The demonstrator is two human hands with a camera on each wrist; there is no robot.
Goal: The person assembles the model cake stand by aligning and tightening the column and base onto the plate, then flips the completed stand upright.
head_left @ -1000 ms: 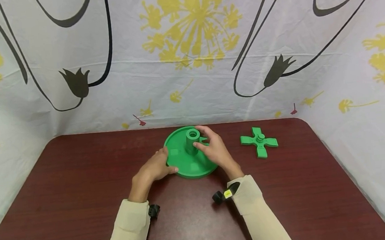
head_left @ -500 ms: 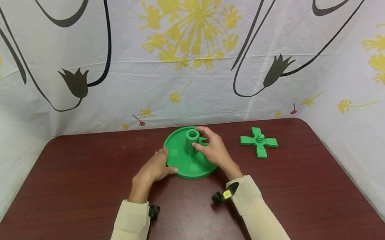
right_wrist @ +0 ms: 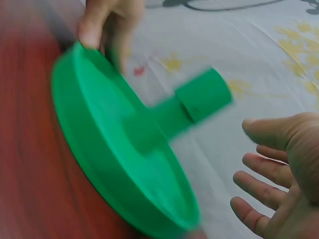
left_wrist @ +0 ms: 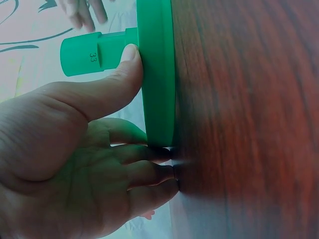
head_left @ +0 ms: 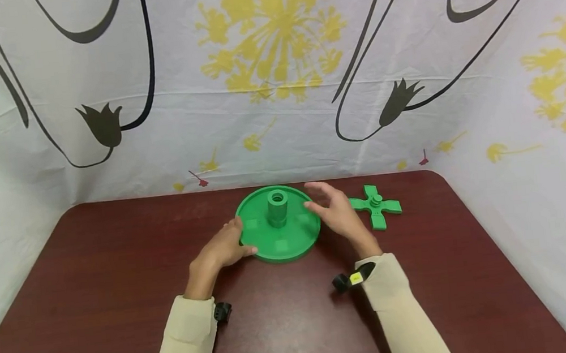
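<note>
A green round base [head_left: 282, 249] with a raised rim lies flat near the table's far edge. From its middle rises a hollow green post [head_left: 277, 208], threaded inside; in the left wrist view the post [left_wrist: 82, 55] bears the number 33. My left hand [head_left: 220, 245] holds the base's left edge, its thumb [left_wrist: 130, 54] against the rim and fingers around the side. My right hand [head_left: 334, 211] hovers by the base's right side, fingers spread and holding nothing. The right wrist view shows this hand [right_wrist: 279, 174] apart from the post [right_wrist: 199, 97].
Right of the base lies a green four-armed cross piece [head_left: 375, 204] with a knob at its middle, its left arm close behind my right hand. The dark red-brown table [head_left: 119, 283] ends at a patterned white cloth [head_left: 167, 148] behind and at the sides.
My right hand has let go of the post and moved right, off the base. The left hand keeps its place at the base's edge. The head view has shifted slightly.
</note>
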